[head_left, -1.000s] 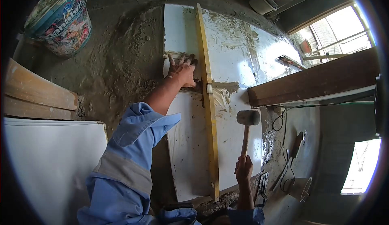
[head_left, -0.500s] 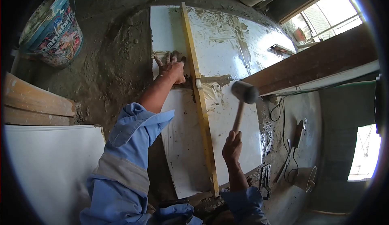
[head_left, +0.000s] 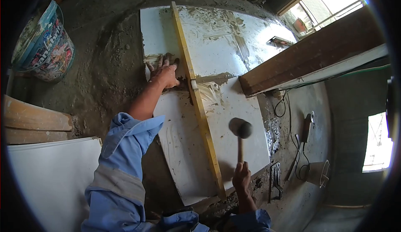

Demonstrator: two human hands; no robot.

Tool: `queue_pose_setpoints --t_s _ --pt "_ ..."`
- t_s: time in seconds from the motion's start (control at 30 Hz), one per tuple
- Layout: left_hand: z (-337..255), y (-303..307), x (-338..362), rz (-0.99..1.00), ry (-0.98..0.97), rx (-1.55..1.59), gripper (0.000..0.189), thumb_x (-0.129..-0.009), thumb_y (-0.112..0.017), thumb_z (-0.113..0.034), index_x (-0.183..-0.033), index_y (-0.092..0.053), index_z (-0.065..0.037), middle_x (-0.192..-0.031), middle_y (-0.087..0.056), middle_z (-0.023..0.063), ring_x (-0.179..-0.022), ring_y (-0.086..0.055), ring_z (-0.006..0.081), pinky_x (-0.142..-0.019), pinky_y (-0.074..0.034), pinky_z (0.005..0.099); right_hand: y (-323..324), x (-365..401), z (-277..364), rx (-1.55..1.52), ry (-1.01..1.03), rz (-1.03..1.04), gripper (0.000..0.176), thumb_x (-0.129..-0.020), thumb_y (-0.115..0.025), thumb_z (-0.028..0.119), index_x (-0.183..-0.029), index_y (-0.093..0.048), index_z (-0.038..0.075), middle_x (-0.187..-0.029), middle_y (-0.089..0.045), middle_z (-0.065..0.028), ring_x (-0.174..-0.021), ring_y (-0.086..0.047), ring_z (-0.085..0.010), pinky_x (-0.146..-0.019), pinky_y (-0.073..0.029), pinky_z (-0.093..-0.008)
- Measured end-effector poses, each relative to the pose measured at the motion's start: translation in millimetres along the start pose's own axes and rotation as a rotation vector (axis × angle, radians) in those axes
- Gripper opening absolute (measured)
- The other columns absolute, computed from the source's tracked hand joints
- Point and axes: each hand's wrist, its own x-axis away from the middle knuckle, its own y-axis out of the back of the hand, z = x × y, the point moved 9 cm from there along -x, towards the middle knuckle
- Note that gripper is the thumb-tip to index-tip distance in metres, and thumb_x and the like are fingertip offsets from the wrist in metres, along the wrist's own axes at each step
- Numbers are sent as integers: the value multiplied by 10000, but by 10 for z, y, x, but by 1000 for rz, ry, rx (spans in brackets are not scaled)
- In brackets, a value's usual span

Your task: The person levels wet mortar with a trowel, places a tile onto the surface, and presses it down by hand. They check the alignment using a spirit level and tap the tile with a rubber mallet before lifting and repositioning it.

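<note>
My left hand (head_left: 166,75) lies with fingers spread on a white tile (head_left: 158,27) beside a mortar-smeared joint, just left of a long yellow straightedge (head_left: 201,115). The straightedge runs lengthwise across several large white tiles. In my right hand (head_left: 241,177) is the wooden handle of a rubber mallet (head_left: 240,128). Its dark head is over the near right tile (head_left: 246,106), right of the straightedge. Wet grey mortar streaks the far tile (head_left: 209,60) and the joint between the tiles.
A mortar-caked bucket (head_left: 54,48) stands at upper left on a mortar bed (head_left: 108,52). Stacked white tiles (head_left: 46,177) and brown boards (head_left: 37,121) are at lower left. A thick wooden beam (head_left: 313,50) juts in from the right. Tools with a cable (head_left: 289,127) lie at right.
The mallet has come down and nearer to me, with my right hand lower. My left hand stays spread on the tile. The whole view has shifted slightly.
</note>
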Motion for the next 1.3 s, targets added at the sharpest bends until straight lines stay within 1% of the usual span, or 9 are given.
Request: queue_pose_setpoints --t_s 0.03,0.13,0.53,0.83,0.97,1.1,1.17,1.2,1.3 --pt "5 -1 -4 18 5 -10 942 -765 -792 -495 -1552 -363 -205 -1686 -79 121 -1557 -28 324 -1157 -65 746 -131 64 -200 -129 -209 74 338 -1050 -456 351 -931 -517 40 -721 -570 -246 -650 -593 -435 -552 -445 -494" --pt "28 -6 13 36 17 -20 957 -768 -785 -521 -1560 -348 -208 -1687 -69 119 -1556 -25 326 -1158 -69 743 -245 -182 86 -105 -194 87 375 -1042 -455 407 -950 -513 48 -719 -614 -259 -712 -603 -508 -607 -453 -555" --pt "8 -142 92 -108 -38 -8 715 -926 -542 -475 -1553 -373 -174 -1681 -120 121 -1555 -56 326 -1150 -24 747 -294 -443 337 15 -180 89 433 -1036 -423 479 -960 -513 63 -773 -661 -275 -772 -630 -527 -674 -473 -596" --pt "-200 -355 338 -551 -26 -31 625 -897 -506 -286 -1470 -473 -38 -1618 -321 115 -1537 -167 316 -1166 -35 734 -321 -499 192 -73 -162 107 408 -1047 -457 406 -889 -516 34 -696 -612 -265 -709 -598 -528 -600 -452 -569" --pt "-178 -364 328 -693 -77 -13 609 -885 -550 -250 -1450 -492 -31 -1604 -336 131 -1520 -215 328 -1161 -66 736 -267 -528 169 -601 -234 360 507 -1083 -367 441 -985 -620 13 -546 -529 -29 -394 -479 -98 -374 -371 -275" --pt "-213 -264 419 -620 -89 47 669 -863 -567 -214 -1486 -432 -11 -1603 -334 145 -1512 -236 340 -1155 -73 742 -194 -563 -123 -321 -314 402 462 -1045 -472 447 -1012 -615 10 -656 -584 -65 -565 -619 -194 -514 -496 -357" --pt "-198 -267 418 -650 -91 25 674 -876 -548 -224 -1503 -408 -18 -1607 -329 142 -1513 -244 333 -1153 -73 744 77 -701 140 312 18 206 429 -976 -602 446 -1035 -614 21 -884 -656 -147 -769 -669 -287 -660 -534 -457" --pt "-197 -281 418 -645 -95 22 674 -876 -548 -224 -1503 -408 -18 -1607 -329 142 -1513 -244 333 -1153 -73 744 226 -776 217 275 -3 192 399 -913 -698 371 -1117 -617 37 -1121 -631 -179 -988 -643 -351 -838 -533 -487" --pt "-207 -265 429 -655 -119 9 678 -874 -550 -221 -1502 -407 -9 -1608 -324 154 -1509 -250 346 -1153 -60 743 1246 -1277 705 242 287 -240 537 -832 -797 151 -1304 -566 42 -1320 -587 -193 -1253 -555 -380 -1035 -461 -482"
